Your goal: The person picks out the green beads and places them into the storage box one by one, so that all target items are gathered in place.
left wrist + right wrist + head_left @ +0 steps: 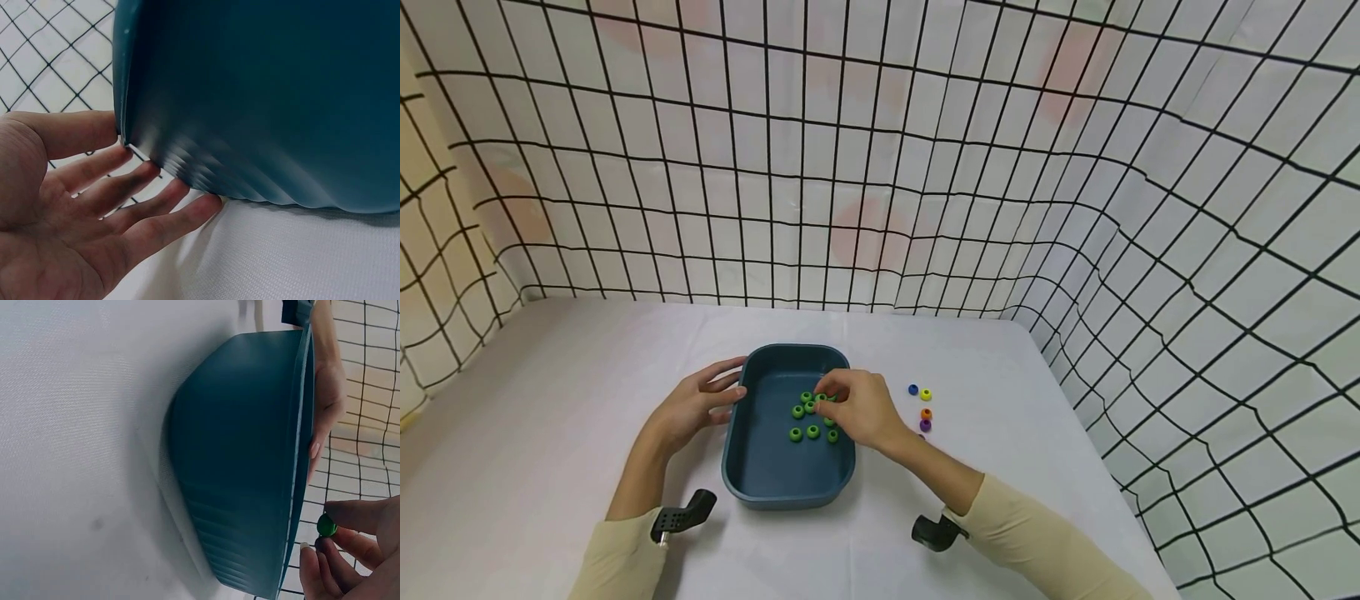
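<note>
A dark teal rectangular tray (769,477) stands on the white cloth, with several green beads (812,432) lying inside it. At the tray's left side is my left hand (688,408), its thumb on the rim and its loosely extended fingertips against the outer wall (250,156). Over the tray's right part, my right hand (867,410) pinches a green bead (327,525) between thumb and fingers, above rim height in the right wrist view. That hand hides some of the beads beneath it in the head view.
Right of the tray, a blue bead (913,389), a yellow bead (926,395), an orange bead (927,413) and a purple bead (925,426) lie on the white cloth (1000,433); another is mostly hidden by the right forearm. Black wire grid (865,154) walls surround the table.
</note>
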`<state>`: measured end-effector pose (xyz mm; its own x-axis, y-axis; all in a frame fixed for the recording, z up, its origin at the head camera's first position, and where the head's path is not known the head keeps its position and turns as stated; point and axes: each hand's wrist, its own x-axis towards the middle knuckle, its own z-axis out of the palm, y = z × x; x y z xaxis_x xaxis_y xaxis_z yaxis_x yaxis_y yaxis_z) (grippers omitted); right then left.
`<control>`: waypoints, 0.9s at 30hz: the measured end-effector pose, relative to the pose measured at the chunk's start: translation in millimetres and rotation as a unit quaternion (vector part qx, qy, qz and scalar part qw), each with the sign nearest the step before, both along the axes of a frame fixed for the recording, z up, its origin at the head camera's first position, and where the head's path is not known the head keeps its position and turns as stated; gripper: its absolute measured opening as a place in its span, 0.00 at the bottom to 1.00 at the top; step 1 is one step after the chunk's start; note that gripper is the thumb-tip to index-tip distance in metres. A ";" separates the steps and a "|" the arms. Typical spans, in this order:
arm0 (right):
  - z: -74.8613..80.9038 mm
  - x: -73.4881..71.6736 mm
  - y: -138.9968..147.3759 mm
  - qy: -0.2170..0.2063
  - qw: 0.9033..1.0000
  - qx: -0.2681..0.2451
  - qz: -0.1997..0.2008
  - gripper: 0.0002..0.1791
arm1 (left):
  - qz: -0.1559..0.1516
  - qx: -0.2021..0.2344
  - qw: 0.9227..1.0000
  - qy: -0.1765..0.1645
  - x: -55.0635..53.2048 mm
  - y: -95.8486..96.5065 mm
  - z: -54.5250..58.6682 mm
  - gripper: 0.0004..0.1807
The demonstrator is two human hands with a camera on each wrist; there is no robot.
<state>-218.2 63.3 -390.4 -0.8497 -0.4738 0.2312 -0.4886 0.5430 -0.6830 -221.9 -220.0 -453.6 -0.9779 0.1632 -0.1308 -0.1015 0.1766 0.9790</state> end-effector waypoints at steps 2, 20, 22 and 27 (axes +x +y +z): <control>-1.8 -1.0 0.0 0.008 1.000 -0.006 -0.002 0.08 | -0.001 -0.001 1.000 0.001 0.0 0.2 0.0 0.37; -17.7 -12.0 -3.2 0.014 0.999 -0.020 -0.031 0.09 | -0.004 0.007 1.000 0.003 1.0 1.7 2.5 0.38; -19.2 -12.8 -4.1 0.015 0.999 -0.020 -0.033 0.08 | -0.005 0.006 1.000 0.003 1.0 1.7 2.5 0.38; -23.4 -14.1 -5.4 0.019 0.999 -0.017 -0.037 0.07 | -0.004 0.004 1.000 0.001 0.5 0.6 1.7 0.38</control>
